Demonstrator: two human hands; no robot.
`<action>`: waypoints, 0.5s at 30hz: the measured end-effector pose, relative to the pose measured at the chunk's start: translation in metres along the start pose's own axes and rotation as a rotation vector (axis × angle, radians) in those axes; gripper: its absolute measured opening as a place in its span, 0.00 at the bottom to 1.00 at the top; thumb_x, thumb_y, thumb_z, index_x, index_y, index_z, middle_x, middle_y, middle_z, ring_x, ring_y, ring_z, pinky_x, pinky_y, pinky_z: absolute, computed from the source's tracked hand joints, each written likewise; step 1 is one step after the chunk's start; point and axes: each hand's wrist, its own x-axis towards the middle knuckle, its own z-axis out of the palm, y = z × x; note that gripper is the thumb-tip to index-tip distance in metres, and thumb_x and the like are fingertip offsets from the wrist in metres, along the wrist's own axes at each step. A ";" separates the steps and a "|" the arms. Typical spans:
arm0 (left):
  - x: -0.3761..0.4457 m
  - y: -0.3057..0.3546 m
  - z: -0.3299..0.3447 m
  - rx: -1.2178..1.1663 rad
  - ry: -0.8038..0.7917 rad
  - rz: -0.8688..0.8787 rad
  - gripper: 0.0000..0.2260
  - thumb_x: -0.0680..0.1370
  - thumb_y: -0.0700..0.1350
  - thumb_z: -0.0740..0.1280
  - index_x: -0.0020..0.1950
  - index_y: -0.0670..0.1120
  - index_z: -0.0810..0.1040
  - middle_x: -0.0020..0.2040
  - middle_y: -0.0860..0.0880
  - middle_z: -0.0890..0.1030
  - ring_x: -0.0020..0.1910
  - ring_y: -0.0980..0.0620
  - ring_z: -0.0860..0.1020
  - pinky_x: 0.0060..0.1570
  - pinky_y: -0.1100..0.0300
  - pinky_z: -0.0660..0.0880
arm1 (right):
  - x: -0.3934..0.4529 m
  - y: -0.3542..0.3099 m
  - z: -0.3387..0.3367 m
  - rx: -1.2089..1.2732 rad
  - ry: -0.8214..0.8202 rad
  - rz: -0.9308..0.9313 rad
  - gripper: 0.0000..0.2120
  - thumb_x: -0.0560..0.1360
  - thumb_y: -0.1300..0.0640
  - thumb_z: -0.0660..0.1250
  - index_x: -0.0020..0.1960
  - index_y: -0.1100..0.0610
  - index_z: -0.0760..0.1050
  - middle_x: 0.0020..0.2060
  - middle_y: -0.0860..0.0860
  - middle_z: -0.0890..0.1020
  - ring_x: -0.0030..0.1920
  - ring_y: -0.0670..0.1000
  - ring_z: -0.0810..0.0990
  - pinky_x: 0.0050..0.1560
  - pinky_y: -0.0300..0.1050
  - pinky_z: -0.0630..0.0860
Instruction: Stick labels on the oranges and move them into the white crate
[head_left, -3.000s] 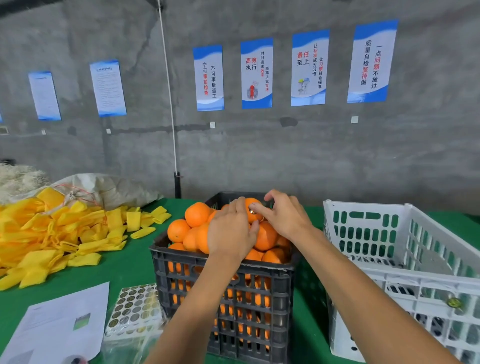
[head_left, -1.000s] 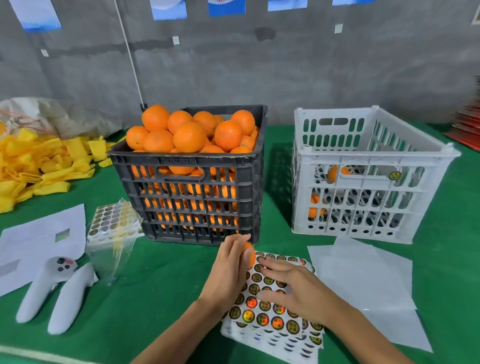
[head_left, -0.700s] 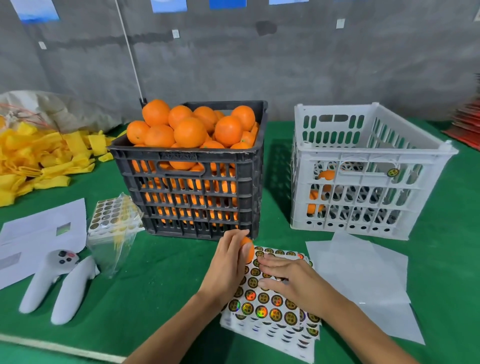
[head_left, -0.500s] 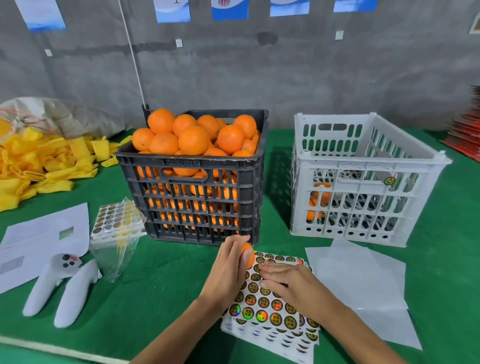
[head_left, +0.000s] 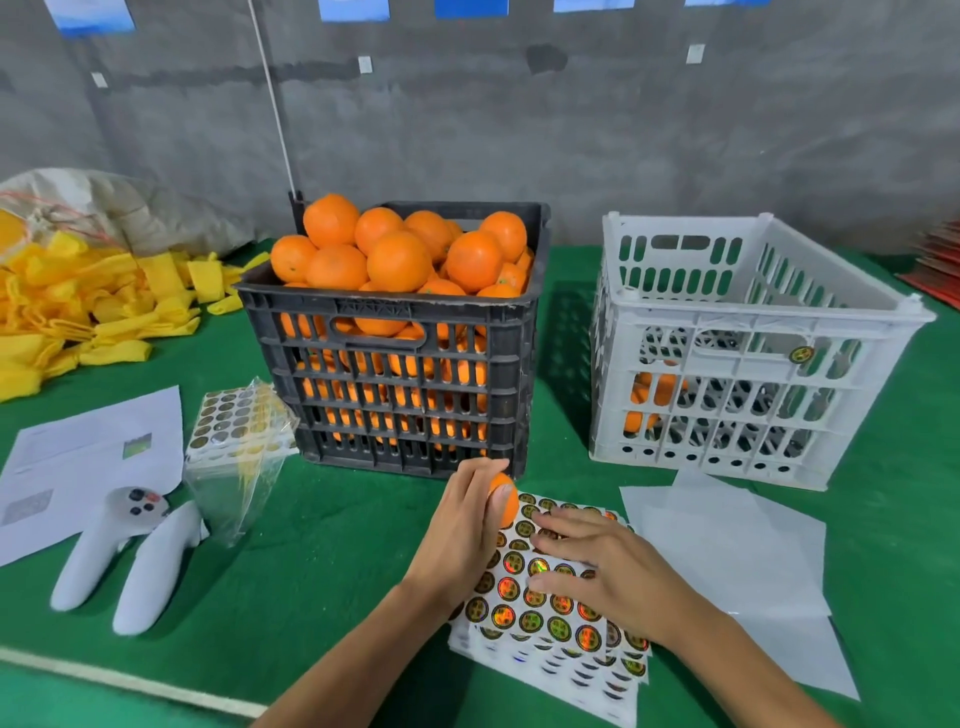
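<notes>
Two crates sit side by side on the green felt-covered table (head_left: 332, 561). At about 12 o'clock from the hands there's a black slatted plastic crate (head_left: 400, 374) heaped over the rim with loose oranges (head_left: 397, 260), and at 2 o'clock a white slatted plastic crate (head_left: 737, 364) with just a few oranges showing through the slats low on its left side. Way over at 10 o'clock is a messy pile of yellow foam sleeves (head_left: 93, 306), with some white printed paper sheets (head_left: 88, 457) at 9 o'clock. Blank white backing sheets (head_left: 727, 545) lie at 3 o'clock. A stack of sheets of round holographic stickers (head_left: 550, 618) lies right under the hands. Two white handheld controllers (head_left: 130, 556) rest at 9 o'clock, near a clear bag of sticker sheets (head_left: 239, 441). The left hand (head_left: 462, 540) is curled around a single small orange (head_left: 503, 500), holding it just above the top edge of the stickers, in front of the black crate. The right hand (head_left: 602, 566) lies on the sheet, fingers mostly straight, tips pressing on the stickers.
</notes>
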 end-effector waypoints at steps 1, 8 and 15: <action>0.000 0.000 0.000 -0.004 0.001 -0.001 0.18 0.88 0.53 0.53 0.73 0.47 0.72 0.66 0.57 0.69 0.64 0.56 0.73 0.65 0.59 0.71 | -0.001 -0.001 0.001 0.008 0.025 -0.003 0.29 0.75 0.28 0.62 0.72 0.38 0.73 0.74 0.31 0.64 0.75 0.31 0.56 0.76 0.31 0.51; 0.002 -0.005 0.002 0.012 0.002 0.011 0.17 0.89 0.53 0.53 0.73 0.49 0.71 0.66 0.58 0.69 0.64 0.58 0.73 0.63 0.59 0.72 | 0.003 -0.011 0.004 0.356 0.199 0.127 0.06 0.77 0.41 0.70 0.48 0.35 0.86 0.60 0.28 0.79 0.66 0.34 0.70 0.67 0.43 0.72; 0.002 -0.004 0.003 0.012 0.014 0.022 0.17 0.89 0.53 0.53 0.73 0.48 0.72 0.66 0.57 0.70 0.64 0.57 0.73 0.63 0.58 0.73 | 0.009 -0.015 0.006 0.400 0.224 0.211 0.06 0.76 0.46 0.72 0.42 0.38 0.86 0.55 0.27 0.81 0.62 0.35 0.72 0.67 0.50 0.70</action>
